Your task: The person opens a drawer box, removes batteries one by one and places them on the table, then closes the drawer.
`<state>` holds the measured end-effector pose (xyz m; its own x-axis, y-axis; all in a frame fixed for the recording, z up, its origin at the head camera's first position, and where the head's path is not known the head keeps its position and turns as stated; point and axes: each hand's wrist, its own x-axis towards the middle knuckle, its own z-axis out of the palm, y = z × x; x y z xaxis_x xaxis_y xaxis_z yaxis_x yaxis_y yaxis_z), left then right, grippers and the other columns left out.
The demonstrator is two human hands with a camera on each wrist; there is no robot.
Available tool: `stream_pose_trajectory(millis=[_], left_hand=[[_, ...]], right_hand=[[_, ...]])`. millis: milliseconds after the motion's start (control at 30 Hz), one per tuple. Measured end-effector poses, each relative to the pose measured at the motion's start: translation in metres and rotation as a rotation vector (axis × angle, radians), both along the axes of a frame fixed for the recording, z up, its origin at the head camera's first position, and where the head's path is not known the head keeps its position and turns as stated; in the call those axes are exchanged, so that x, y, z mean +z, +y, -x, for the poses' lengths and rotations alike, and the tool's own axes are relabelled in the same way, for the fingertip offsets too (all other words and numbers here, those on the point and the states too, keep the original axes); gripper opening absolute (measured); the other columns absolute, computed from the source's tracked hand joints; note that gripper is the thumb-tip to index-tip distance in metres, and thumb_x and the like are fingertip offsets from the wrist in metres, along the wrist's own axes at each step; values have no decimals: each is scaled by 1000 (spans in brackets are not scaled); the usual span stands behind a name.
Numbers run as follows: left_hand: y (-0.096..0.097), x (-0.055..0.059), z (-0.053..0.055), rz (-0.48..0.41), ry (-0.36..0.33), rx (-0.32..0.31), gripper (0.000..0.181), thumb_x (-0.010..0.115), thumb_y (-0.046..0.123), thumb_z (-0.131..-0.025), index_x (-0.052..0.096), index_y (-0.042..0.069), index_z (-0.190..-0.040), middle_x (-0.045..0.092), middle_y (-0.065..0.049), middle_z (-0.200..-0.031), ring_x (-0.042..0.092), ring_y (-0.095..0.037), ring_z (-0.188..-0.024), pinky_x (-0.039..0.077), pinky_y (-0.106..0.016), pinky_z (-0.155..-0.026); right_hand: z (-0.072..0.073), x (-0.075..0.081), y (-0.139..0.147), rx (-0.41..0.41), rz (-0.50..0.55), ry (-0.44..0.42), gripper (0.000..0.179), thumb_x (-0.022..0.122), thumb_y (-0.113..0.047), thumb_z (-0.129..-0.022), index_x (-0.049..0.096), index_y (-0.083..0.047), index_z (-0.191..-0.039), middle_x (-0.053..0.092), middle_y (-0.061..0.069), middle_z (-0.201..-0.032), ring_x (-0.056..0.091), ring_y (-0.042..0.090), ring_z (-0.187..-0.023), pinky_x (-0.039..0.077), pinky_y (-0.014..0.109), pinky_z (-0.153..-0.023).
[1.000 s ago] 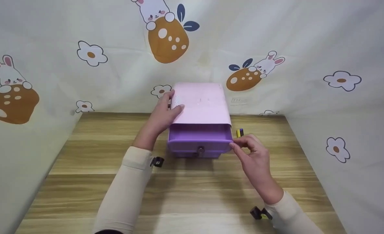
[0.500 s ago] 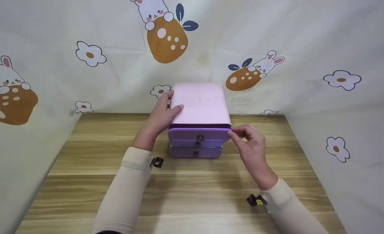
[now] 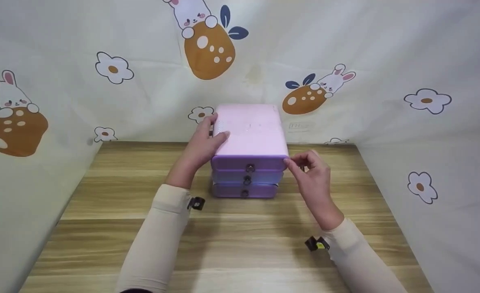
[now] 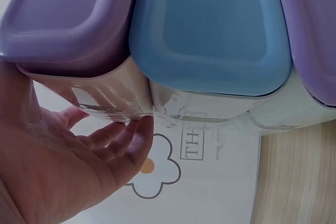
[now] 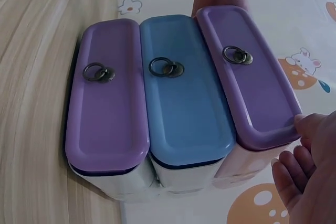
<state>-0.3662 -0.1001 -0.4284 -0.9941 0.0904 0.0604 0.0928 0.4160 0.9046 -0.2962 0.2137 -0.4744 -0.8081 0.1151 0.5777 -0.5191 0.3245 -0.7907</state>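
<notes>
Both forearms (image 3: 152, 240) are reaching forward; the left hand (image 3: 203, 141) is holding its thumb apart from its fingers, the right hand (image 3: 314, 175) holding its fingers bent.

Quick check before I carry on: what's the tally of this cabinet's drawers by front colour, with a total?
Purple: 2, the top drawer and the bottom drawer
Blue: 1, the middle drawer
Total: 3

Pale sheeting (image 3: 154, 97) — printed with rabbits (image 3: 11, 95), spotted fruits (image 3: 208, 53) and white flowers (image 3: 427, 100) — borders a wood-grained table (image 3: 240, 252).
</notes>
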Motion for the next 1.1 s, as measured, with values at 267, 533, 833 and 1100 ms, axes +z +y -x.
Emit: stream_pose_trajectory(millis=[267,533,833,1100], left_hand=[[-1,1,-1,9,-19,-7,83,64,46,-107,27,18,-176,28,-12,-180,43,-34,-156,36,-53,-128],[-2,2,1,6,-23,-16,83,64,45,-107,28,15,-175,28,-11,-180,43,-34,-157,37,-51,-128],[-3,3,2,14,-41,-12,83,64,46,-107,27,16,-175,27,-9,-181,36,-32,-162,32,-52,-131],[-2,5,2,18,-28,-7,83,64,45,-107,27,14,-175,30,-11,-179,44,-33,-156,37,-51,-128]], right_hand=[[6,-2,1,12,13,6,13,90,-9,-94,77,-5,-94,69,5,-93,66,21,-79,55,24,-72],[8,-2,-1,3,13,35,14,90,-6,-92,76,-5,-90,69,6,-90,64,17,-74,53,25,-68],[3,-8,-6,-4,23,38,14,87,-2,-95,74,-2,-89,69,8,-88,59,15,-73,50,23,-67],[-34,-39,-28,176,-128,-104,9,78,-3,-102,73,-6,-95,69,-1,-85,62,13,-77,54,23,-71]])
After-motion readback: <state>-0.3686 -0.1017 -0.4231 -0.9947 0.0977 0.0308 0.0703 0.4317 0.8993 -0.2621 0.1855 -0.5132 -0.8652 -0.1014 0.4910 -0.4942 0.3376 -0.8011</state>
